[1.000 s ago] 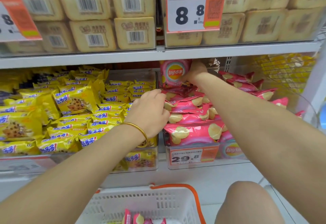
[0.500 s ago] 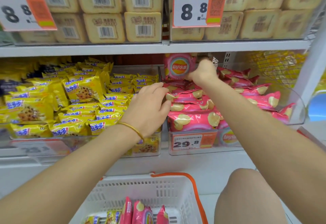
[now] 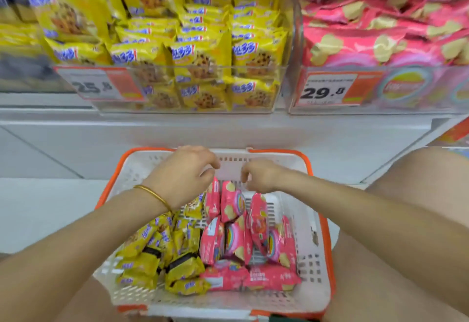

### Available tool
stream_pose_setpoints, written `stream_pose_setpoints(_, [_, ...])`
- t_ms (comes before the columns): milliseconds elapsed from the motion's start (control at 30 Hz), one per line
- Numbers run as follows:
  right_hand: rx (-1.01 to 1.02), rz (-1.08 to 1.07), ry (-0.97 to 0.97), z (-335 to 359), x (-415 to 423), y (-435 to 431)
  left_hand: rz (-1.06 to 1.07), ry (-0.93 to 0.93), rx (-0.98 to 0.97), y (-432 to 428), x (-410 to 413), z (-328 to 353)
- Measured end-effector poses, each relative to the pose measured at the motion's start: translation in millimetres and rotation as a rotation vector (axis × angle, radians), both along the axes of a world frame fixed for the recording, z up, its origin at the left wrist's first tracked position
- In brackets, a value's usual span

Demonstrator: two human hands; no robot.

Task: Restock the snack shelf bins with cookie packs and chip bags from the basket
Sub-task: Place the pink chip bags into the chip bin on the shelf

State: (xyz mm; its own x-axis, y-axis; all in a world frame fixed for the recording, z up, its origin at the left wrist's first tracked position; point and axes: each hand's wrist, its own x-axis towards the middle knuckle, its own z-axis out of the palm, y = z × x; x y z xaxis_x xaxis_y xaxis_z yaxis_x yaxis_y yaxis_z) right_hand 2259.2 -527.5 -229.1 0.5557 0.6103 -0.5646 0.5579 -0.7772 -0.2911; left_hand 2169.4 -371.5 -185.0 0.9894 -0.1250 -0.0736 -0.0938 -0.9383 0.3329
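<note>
A white basket (image 3: 314,273) with an orange rim sits on the floor between my knees. Yellow cookie packs (image 3: 157,253) fill its left half and pink chip bags (image 3: 238,235) its right half. My left hand (image 3: 182,174), with a gold bangle on the wrist, hovers over the basket's far side, fingers loosely curled, holding nothing. My right hand (image 3: 258,175) hovers just above the upright pink bags, fingers hanging curled, also empty. On the shelf above, a clear bin (image 3: 193,108) holds yellow cookie packs and the clear bin (image 3: 375,108) to its right holds pink chip bags.
Price tags reading 25.8 (image 3: 94,85) and 29.8 (image 3: 322,90) hang on the bin fronts. A white shelf base (image 3: 228,131) runs behind the basket. My bare knees (image 3: 416,194) flank the basket on the pale floor.
Both hands left the pink chip bin on the shelf and dropped down over the basket. My view tilted down from the shelves to the basket.
</note>
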Motion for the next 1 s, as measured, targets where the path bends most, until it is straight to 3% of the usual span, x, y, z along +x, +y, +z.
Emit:
stream_pose_setpoints(167, [-0.286,0.002,0.203,-116,-12,2,0.021,0.04,0.01,9,4,-14])
stream_pose_setpoints(300, [-0.33,0.01,0.138,-138,-17,-1,0.022,0.073,-0.008,9,9,-22])
stream_pose_setpoints(367, [-0.306,-0.098,0.177,-129,-6,-3,0.014,0.097,-0.004,6,8,-26])
stream_pose_setpoints(533, [-0.02,-0.404,0.347,-59,26,-19,-0.021,0.227,0.03,-6,4,-39])
stream_pose_setpoints(667, [0.284,-0.537,0.519,-8,20,-43,0.027,0.312,-0.124,-17,-2,-43])
stream_pose_setpoints(800, [0.535,-0.783,0.737,24,3,-58,-0.168,0.19,-0.025,-24,-6,-37])
stream_pose_setpoints(1000, [0.69,-1.059,0.942,51,0,-88,-0.182,0.035,-0.369,-30,-6,1])
